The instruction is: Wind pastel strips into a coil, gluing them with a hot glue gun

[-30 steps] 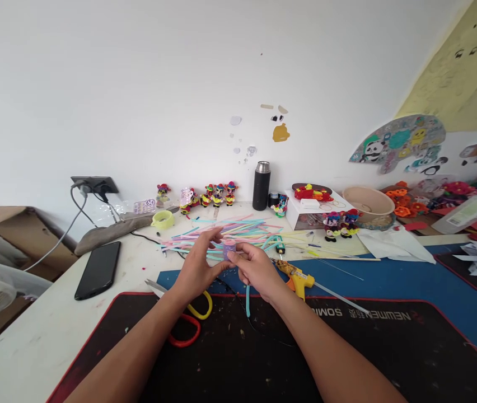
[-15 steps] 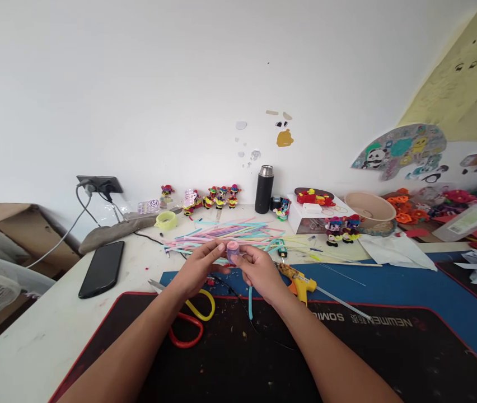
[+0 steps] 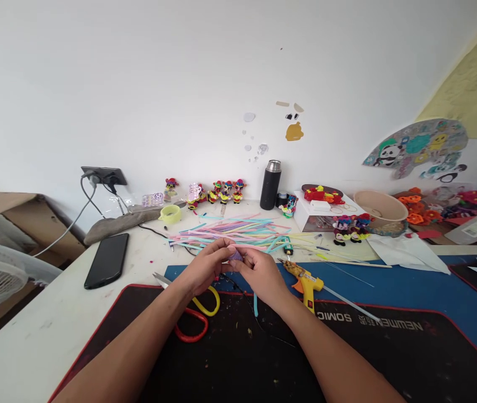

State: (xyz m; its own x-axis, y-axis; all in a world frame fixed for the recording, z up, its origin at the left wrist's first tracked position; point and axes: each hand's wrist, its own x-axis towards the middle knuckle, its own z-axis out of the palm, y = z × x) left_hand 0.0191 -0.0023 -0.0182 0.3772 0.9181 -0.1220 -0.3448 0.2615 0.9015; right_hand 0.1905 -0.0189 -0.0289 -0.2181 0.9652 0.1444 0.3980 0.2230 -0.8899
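Observation:
Between my fingertips is a small purple coil of pipe cleaner [image 3: 235, 256], with pink along its upper edge. My left hand [image 3: 205, 267] pinches it from one side and my right hand [image 3: 262, 273] from the other. The fingers hide much of the coil. Just below my right hand a short light-blue pipe cleaner [image 3: 256, 305] shows against the dark mat. Scissors [image 3: 191, 337] with red and yellow handles lie partly under my left forearm. A yellow glue gun [image 3: 313, 284] rests right of my right hand.
Loose pastel pipe cleaners [image 3: 238, 226] are heaped behind my hands. A black thermos [image 3: 270, 187], several small figures [image 3: 227, 193] and a white box [image 3: 301, 215] line the wall. A phone [image 3: 107, 261] and tape roll [image 3: 170, 214] lie left. A black mat [image 3: 238, 369] covers the front.
The coil has tilted between my fingers, and its round pink end no longer faces up. My hands have closed nearer around it. The whole view has shifted slightly.

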